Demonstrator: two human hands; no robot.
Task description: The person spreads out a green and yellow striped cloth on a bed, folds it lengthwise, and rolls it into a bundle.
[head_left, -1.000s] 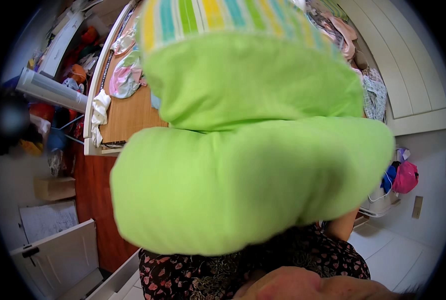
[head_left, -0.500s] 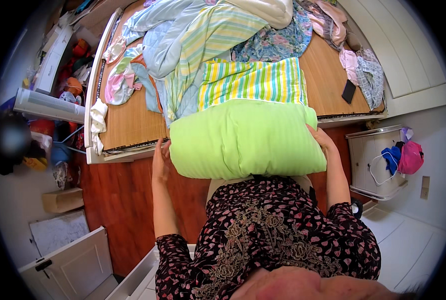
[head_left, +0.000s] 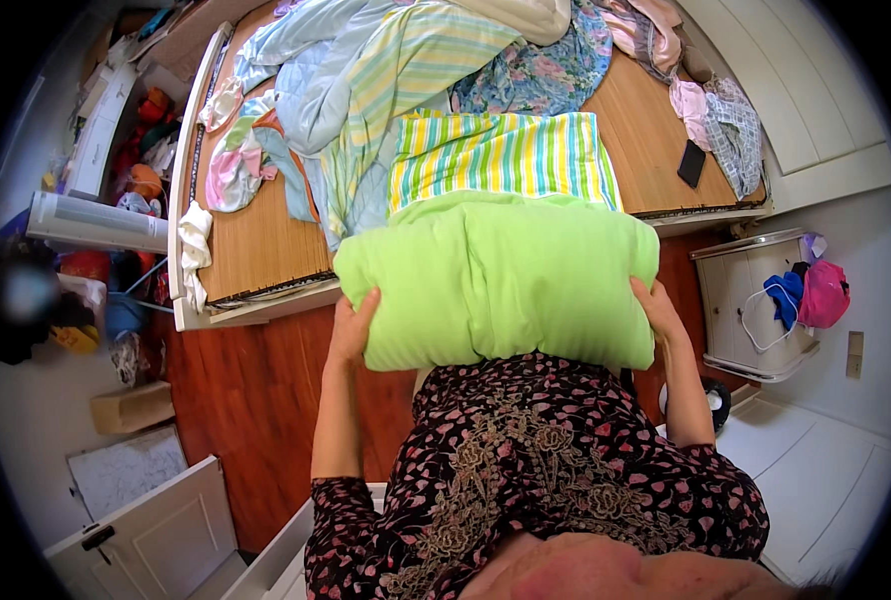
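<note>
A thick, light green rolled quilt (head_left: 501,285) lies across the front edge of the bed and against my body. At its left end, my left hand (head_left: 354,325) grips it with the thumb on top; the other fingers are partly hidden behind the roll. The right end is held by my right hand (head_left: 660,312), its fingers partly tucked under the fabric. From beneath the far side of the roll, a yellow, green and white striped cloth (head_left: 501,155) spreads flat onto the bed; I cannot tell whether the two are joined.
Rumpled pale blue and striped bedding (head_left: 341,110) covers the bed's middle, beside a blue floral cloth (head_left: 541,70). A black phone (head_left: 692,163) and a checked garment (head_left: 736,140) lie on the right of the brown mat (head_left: 621,150). A small white cabinet (head_left: 756,310) stands at right.
My left hand has moved from beside the roll onto its left end. The roll's right end has lifted slightly, and the striped cloth lies a little smoother.
</note>
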